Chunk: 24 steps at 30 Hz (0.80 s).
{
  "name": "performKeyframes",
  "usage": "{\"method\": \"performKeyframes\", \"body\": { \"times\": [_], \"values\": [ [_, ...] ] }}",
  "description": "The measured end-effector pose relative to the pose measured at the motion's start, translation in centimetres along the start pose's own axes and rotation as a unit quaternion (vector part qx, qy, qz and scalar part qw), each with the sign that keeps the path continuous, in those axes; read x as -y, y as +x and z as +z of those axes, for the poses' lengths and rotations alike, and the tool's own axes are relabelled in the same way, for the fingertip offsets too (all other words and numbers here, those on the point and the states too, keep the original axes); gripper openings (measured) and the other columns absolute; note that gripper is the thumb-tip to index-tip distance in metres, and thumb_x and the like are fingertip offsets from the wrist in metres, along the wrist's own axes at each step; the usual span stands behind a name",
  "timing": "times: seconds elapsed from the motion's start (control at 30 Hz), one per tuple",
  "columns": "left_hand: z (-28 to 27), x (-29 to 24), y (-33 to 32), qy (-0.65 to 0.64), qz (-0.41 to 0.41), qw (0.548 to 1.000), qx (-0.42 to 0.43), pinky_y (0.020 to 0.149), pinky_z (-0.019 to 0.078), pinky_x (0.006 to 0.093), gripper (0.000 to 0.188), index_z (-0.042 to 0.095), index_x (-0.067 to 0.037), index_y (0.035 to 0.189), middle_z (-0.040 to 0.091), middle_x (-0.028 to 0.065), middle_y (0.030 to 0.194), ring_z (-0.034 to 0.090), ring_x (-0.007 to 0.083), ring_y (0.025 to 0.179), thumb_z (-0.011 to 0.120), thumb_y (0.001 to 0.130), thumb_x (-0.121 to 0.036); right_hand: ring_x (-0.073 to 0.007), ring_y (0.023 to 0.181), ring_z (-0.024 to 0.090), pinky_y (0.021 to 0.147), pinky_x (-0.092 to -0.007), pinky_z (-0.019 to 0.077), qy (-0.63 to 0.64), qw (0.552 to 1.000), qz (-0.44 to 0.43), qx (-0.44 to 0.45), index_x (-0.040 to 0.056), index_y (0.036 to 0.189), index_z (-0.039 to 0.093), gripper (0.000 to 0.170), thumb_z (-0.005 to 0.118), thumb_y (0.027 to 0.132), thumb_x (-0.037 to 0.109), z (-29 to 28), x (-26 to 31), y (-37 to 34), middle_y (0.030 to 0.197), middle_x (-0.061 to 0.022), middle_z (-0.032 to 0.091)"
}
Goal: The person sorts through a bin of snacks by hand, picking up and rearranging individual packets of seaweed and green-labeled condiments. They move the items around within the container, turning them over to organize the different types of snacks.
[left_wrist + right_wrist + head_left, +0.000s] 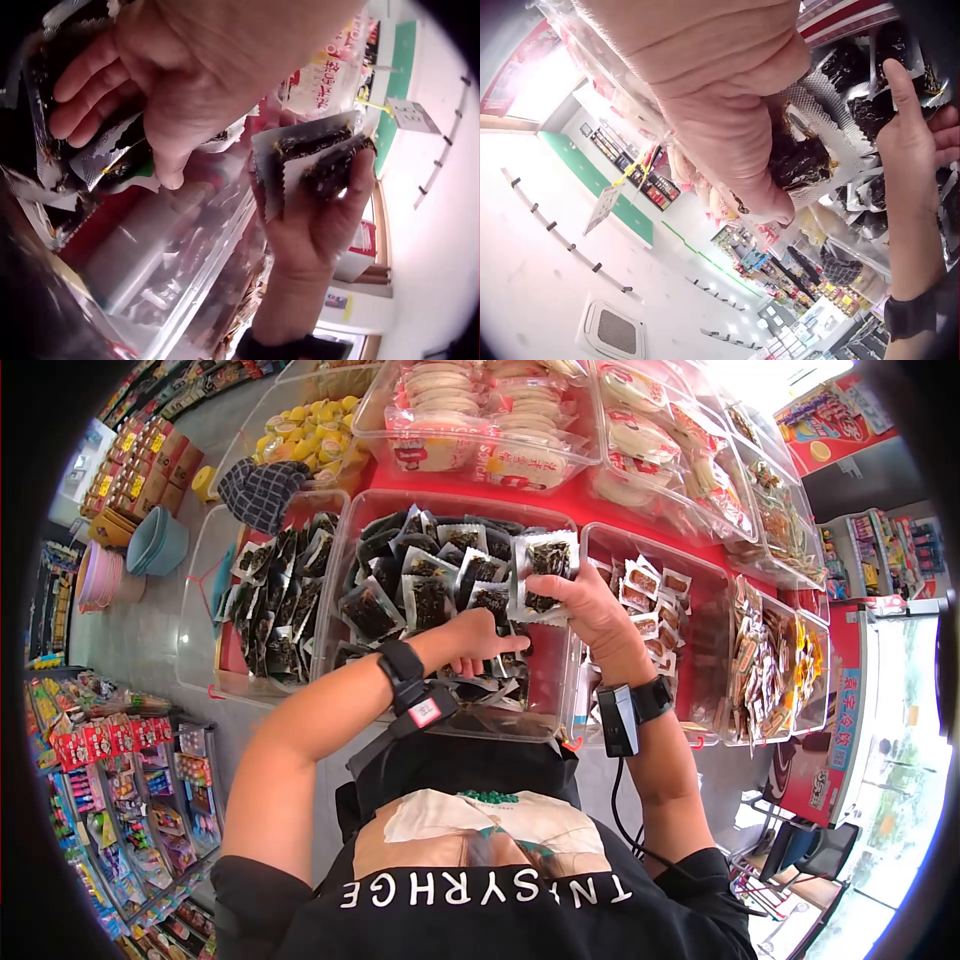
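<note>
My left hand [480, 643] reaches down over black-filled clear packets [370, 610] in a transparent bin [545, 705]. In the left wrist view the fingers of that left hand [161, 82] are spread loosely over a packet [112, 161], the thumb apart from them. Raised above the bin's right part, my right hand [592, 615] grips packets [548, 560] between thumb and fingers. At least two overlapping packets [315, 161] show in it in the left wrist view. The right wrist view has my right hand [720, 112] close up, its thumb against a dark packet [802, 161].
Neighbouring bins hold more dark packets [285, 595], small brown packets [645, 595] and long wrapped snacks [755, 660]. Behind them are bins of large pale packs [525, 435] and yellow items [310, 435]. A dark checked cloth [262, 492] hangs over a bin edge. Snack shelves [130, 790] stand at left.
</note>
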<state>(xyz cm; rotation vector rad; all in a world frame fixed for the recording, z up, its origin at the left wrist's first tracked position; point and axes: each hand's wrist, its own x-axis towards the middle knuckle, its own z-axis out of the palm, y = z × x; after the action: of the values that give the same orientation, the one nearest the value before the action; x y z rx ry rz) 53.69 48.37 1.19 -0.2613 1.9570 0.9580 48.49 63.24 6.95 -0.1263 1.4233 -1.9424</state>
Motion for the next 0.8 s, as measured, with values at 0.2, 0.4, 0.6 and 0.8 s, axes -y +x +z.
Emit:
{"method": "performKeyframes", "body": {
  "times": [0.2,0.4,0.6,0.8],
  "values": [
    [1.2,0.0,1.6,-0.092,-0.003,0.996,-0.004,0.041,0.0489,0.0279,0.043,0.058,0.008,0.079,0.06,0.015,0.062,0.061,0.0209,0.049,0.065,0.067,-0.032,-0.0135,0.08,0.057,0.073,-0.0272,0.0456,-0.046,0.999,-0.016,0.0,-0.0008,0.1,0.055,0.035,0.064,0.067,0.008,-1.5,-0.6,-0.8,0.09,-0.0059,0.06],
    [-2.1,1.8,-2.1,-0.144,0.066,0.987,-0.014,0.043,0.0478,0.0234,0.029,0.058,0.004,0.086,0.059,0.0097,0.061,0.058,0.016,0.047,0.064,0.07,-0.019,-0.013,0.079,0.056,0.074,-0.0269,0.0443,-0.043,0.999,-0.013,0.025,-0.0002,0.098,0.056,0.037,0.067,0.066,0.016,-2.2,-0.4,-1.6,0.089,-0.005,0.06],
    [-5.9,0.9,-7.2,-0.159,0.188,0.961,-0.13,0.049,0.0457,0.0224,0.022,0.063,0.001,0.08,0.059,0.0042,0.066,0.056,0.0112,0.059,0.061,0.07,-0.019,-0.0151,0.086,0.055,0.08,-0.0283,0.0426,-0.036,0.985,0.009,0.171,0.0008,0.103,0.056,0.045,0.071,0.063,0.015,-0.5,-1.3,-0.2,0.095,-0.0047,0.06],
    [-5.2,1.7,-7.3,-0.473,0.213,0.851,-0.083,0.053,0.0487,0.0267,0.022,0.059,-0.001,0.09,0.062,0.004,0.079,0.06,0.0125,0.065,0.058,0.08,-0.02,-0.0184,0.091,0.057,0.082,-0.0333,0.0464,0.217,0.962,0.049,0.16,0.0007,0.108,0.051,0.04,0.061,0.076,0.021,1.5,-2.9,0.4,0.101,-0.0079,0.059]
  ]
}}
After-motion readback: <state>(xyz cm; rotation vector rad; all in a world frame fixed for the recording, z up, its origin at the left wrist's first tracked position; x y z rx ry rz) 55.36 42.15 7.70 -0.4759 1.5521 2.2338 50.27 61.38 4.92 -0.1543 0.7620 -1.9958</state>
